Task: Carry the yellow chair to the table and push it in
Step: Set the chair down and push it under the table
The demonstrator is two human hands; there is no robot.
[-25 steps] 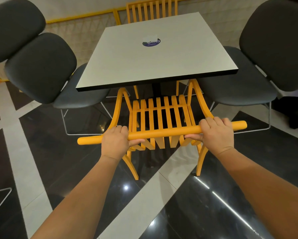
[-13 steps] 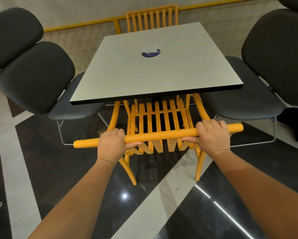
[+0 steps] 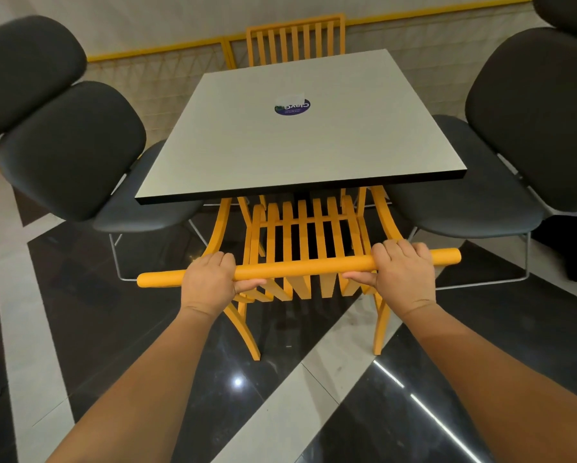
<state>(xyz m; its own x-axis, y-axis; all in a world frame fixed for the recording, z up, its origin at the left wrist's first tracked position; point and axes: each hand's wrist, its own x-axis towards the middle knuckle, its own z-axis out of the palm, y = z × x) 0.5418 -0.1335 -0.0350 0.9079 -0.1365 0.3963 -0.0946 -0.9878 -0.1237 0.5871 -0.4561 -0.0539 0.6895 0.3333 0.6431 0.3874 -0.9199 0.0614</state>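
The yellow chair stands on the floor with its slatted seat partly under the near edge of the square grey table. Its round top rail runs across the middle of the view. My left hand grips the rail left of centre. My right hand grips it right of centre. The chair's front legs and the front of the seat are hidden under the tabletop.
A black cushioned chair flanks the table on the left and another black cushioned chair on the right. A second yellow chair stands at the table's far side by the wall. A round sticker lies on the tabletop. The floor is glossy black with pale stripes.
The chair has slid forward, so more of its seat lies under the table. Both hands have stayed on the rail and moved forward with it.
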